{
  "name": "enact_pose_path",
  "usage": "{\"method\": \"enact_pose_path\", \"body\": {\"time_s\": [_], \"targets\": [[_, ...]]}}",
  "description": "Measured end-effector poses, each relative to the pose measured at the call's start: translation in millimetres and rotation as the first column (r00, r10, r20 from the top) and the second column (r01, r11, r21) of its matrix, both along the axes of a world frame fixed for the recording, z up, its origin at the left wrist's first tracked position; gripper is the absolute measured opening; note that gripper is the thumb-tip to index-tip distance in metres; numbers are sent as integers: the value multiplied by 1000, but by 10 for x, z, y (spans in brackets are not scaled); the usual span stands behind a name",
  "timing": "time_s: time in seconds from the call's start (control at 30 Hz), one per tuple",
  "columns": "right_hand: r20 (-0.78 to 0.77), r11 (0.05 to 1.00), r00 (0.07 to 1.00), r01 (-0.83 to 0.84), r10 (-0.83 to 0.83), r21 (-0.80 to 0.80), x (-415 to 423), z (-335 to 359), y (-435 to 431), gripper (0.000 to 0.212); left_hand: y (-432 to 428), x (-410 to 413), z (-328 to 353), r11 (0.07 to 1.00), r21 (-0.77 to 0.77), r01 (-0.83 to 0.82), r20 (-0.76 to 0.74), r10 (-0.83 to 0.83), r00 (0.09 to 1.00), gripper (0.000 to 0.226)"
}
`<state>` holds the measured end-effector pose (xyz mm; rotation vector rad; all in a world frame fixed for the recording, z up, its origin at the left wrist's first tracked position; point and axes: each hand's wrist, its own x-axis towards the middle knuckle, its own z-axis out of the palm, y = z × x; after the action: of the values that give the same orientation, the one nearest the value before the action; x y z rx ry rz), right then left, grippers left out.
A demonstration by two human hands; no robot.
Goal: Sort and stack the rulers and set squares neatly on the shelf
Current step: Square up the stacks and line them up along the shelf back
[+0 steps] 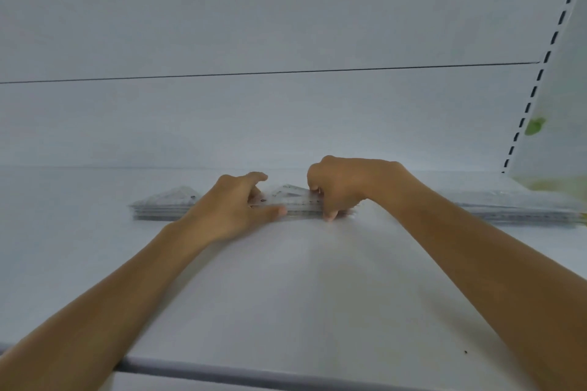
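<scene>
A low stack of clear plastic set squares (295,200) lies on the white shelf (286,295), toward the back. My left hand (235,209) holds its left part, thumb along the front edge and fingers on top. My right hand (336,187) grips its right end with curled fingers, fingertips down on the shelf at the stack's front edge. The stack's left end (165,206) shows beyond my left hand. A second flat stack of clear rulers (521,209) lies to the right, behind my right forearm.
The shelf's back wall (286,120) rises just behind the stacks. A slotted upright (536,79) runs up at the right, next to a pale panel with a green mark (535,125). The shelf's grey front rail (222,371) is near me.
</scene>
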<state>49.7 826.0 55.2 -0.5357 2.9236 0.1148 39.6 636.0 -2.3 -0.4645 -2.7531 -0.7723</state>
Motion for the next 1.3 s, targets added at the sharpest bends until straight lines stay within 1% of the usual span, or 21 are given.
{"method": "enact_pose_path", "body": {"time_s": [0.1, 0.17, 0.27, 0.43, 0.5, 0.57, 0.63, 0.7, 0.8, 0.9, 0.97, 1.03, 1.1, 1.2, 1.3], "targets": [[6, 1000, 1000, 3, -3, -11, 16, 30, 7, 53, -19, -27, 20, 1000, 1, 28, 4, -28, 1000, 67], [-3, 1000, 1000, 1, -1, -13, 16, 14, 0, 54, -31, -31, 36, 999, -6, 43, 14, -43, 999, 69], [-13, 999, 1000, 25, -26, -43, 3, -19, 0, 60, -23, -7, 61, 997, -62, 44, 37, -41, 998, 82], [35, 989, 997, 72, -68, -133, -64, -55, 8, 85, -7, 46, 87, 983, -151, 101, 0, -102, 995, 65], [52, 984, 998, 55, -47, -170, -88, -68, -28, 94, 4, 59, 79, 976, -174, 130, 21, -128, 992, 65], [51, 984, 998, 41, -33, -175, -131, -70, -73, 97, 16, 57, 70, 967, -193, 166, 51, -159, 986, 69], [72, 985, 997, 44, -32, -170, -183, -53, -112, 98, 13, 55, 76, 963, -202, 176, 54, -168, 984, 71], [103, 984, 994, 48, -31, -171, -223, -20, -141, 99, -8, 45, 96, 970, -190, 148, 18, -148, 989, 70], [132, 980, 991, 50, -25, -194, -253, 17, -164, 96, -24, 44, 109, 979, -172, 109, -50, -119, 992, 60], [131, 978, 991, 34, -7, -206, -289, 32, -169, 90, 14, 53, 100, 966, -215, 146, -62, -163, 985, 53], [118, 981, 993, 2, 21, -193, -298, 34, -187, 86, 36, 57, 94, 954, -234, 186, -41, -201, 979, 55], [97, 984, 994, -33, 51, -176, -304, 27, -203, 85, 40, 66, 94, 960, -202, 192, -19, -200, 980, 63], [104, 980, 992, -57, 77, -189, -324, 16, -201, 85, 42, 70, 90, 971, -172, 168, 5, -169, 986, 70], [141, 981, 986, -64, 90, -183, -342, 10, -203, 88, 39, 45, 72, 986, -133, 105, 44, -100, 994, 75], [138, 987, 986, -69, 89, -144, -356, 14, -225, 85, 45, 23, 70, 990, -86, 114, 57, -109, 992, 75]]}}
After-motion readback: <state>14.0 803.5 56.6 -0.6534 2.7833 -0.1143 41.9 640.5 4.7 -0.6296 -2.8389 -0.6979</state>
